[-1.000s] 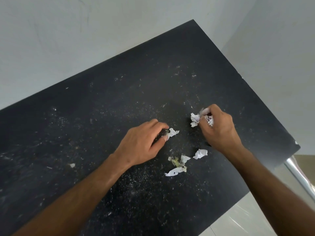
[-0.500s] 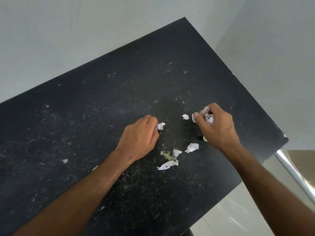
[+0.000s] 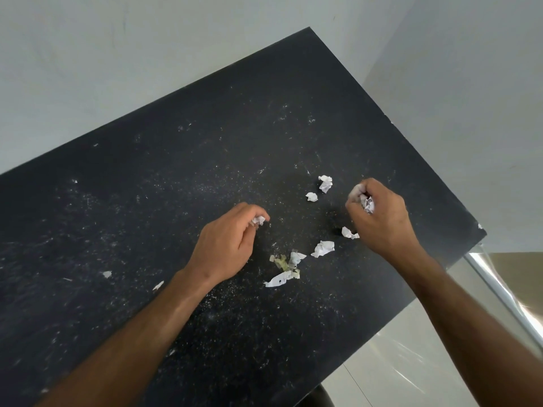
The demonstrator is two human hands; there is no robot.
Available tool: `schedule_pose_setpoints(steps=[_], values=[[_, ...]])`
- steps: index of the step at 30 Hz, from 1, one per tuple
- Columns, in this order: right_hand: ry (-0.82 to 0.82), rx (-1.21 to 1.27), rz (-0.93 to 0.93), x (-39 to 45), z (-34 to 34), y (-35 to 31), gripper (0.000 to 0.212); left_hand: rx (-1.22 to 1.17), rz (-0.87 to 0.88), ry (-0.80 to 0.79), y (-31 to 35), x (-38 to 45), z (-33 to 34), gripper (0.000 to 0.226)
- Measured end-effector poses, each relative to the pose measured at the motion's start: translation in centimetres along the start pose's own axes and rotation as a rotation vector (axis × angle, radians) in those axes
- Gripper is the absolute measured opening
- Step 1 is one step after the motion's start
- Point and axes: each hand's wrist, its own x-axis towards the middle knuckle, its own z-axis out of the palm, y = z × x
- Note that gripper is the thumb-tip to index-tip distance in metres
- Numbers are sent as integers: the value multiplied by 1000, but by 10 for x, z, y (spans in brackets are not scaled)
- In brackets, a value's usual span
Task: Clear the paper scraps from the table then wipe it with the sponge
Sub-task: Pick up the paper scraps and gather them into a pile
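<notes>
Nearest, a torn white strip (image 3: 277, 279) and greenish bits (image 3: 281, 262) are seen on the black table (image 3: 147, 201), below and between both sets of fingers. A crumpled scrap (image 3: 259, 220) is pinched by the curled left hand (image 3: 227, 245). Several white scraps (image 3: 368, 203) are gripped in the curled right hand (image 3: 380, 218). Beyond, two loose balls (image 3: 325, 183) lie left of the right fingers.
</notes>
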Motion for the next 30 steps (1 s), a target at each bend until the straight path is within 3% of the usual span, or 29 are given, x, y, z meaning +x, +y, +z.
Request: schedule_pose_setpoints(steps=[3, 7, 12, 17, 22, 30], values=[[-14, -47, 5, 8, -1, -3, 3, -45, -43, 13, 5, -7, 2, 22], [-17, -134, -82, 36, 5, -9, 12, -45, -45, -4, 9, -16, 5, 17], [-99, -234, -205, 64, 30, -9, 29, 70, 21, -39, 14, -24, 13, 39], [-119, -282, -281, 67, 42, 1, 11, 80, 40, -35, 14, -31, 17, 38], [-37, -97, -156, 56, 27, 3, 11, 103, 109, -8, 15, -36, 18, 17], [-65, 270, 99, -7, -3, -9, 13, 27, 96, -18, 19, -49, 22, 22]])
